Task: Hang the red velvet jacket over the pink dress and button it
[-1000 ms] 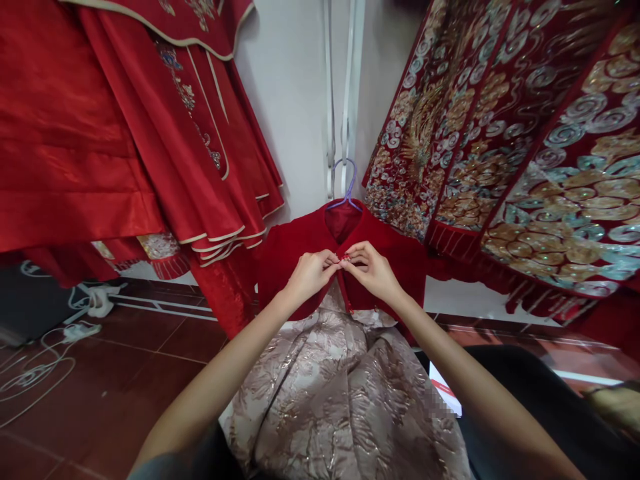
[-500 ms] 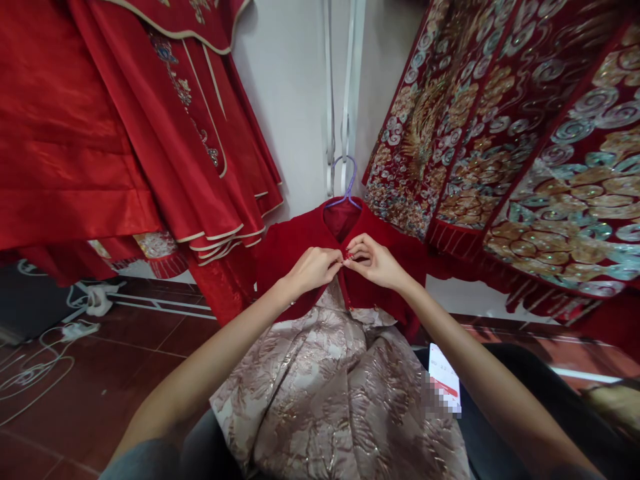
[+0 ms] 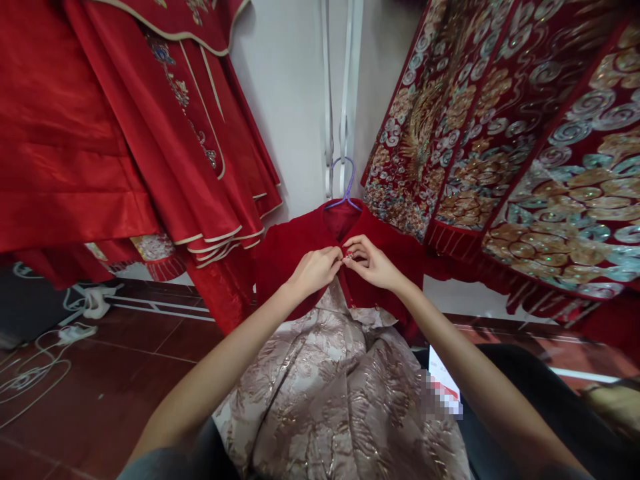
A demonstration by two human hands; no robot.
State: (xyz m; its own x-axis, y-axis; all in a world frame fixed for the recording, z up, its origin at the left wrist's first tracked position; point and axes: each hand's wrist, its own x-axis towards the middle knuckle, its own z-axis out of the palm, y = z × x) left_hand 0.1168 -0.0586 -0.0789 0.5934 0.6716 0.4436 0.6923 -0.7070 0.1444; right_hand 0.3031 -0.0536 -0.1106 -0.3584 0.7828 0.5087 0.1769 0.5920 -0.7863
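Note:
A short red jacket hangs from a purple hanger in front of me, over a pale pink brocade dress with a metallic leaf pattern. My left hand pinches the jacket's front edge just below the collar. Close beside it, my right hand pinches the other front edge, where a small shiny fastener shows at the fingertips. The fingers of both hands nearly meet and partly hide what lies between them. Lower down, the jacket front hangs apart over the dress.
Red garments hang at the left, and heavily sequinned ones at the right. White rails rise behind the hanger. A phone lies by my right forearm. White cables trail over the tiled floor.
Both hands stay at the jacket's front with only slight finger shifts. The shiny fastener shows a little more at my right fingertips. The view has moved very slightly.

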